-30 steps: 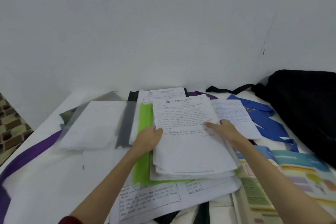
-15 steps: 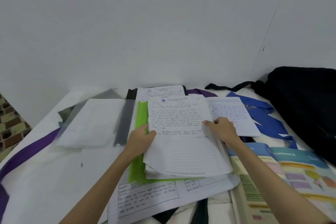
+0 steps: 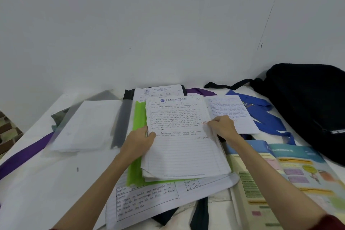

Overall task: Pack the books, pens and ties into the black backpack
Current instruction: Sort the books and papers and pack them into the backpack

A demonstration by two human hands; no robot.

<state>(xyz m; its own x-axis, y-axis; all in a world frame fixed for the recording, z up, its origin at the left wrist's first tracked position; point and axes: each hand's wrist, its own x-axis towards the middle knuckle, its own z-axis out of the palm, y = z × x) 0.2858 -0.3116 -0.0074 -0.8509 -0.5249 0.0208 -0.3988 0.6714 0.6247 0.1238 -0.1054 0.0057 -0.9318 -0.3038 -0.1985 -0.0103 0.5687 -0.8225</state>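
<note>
Both hands grip a stack of handwritten lined papers (image 3: 183, 140) at table centre: the left hand (image 3: 139, 141) pinches its 9 o'clock edge, the right hand (image 3: 223, 127) its 3 o'clock edge. The black backpack (image 3: 308, 104) sits at 2 o'clock, blue tie (image 3: 265, 115) between.

The stack of lined sheets (image 3: 183, 140) at the centre is thin matt paper, inked by hand, its edges slightly curled. Under it, toward 9 o'clock, a lime-green folder (image 3: 139, 125) looks like smooth plastic. Further toward 9 o'clock a translucent sleeve (image 3: 87, 123) is frosted plastic. At 4 o'clock the open textbook (image 3: 291, 175) has glossy printed pages. At 2 o'clock the black backpack (image 3: 308, 102) is matt woven cloth, and the blue tie (image 3: 265, 115) beside it is smooth fabric.
</note>
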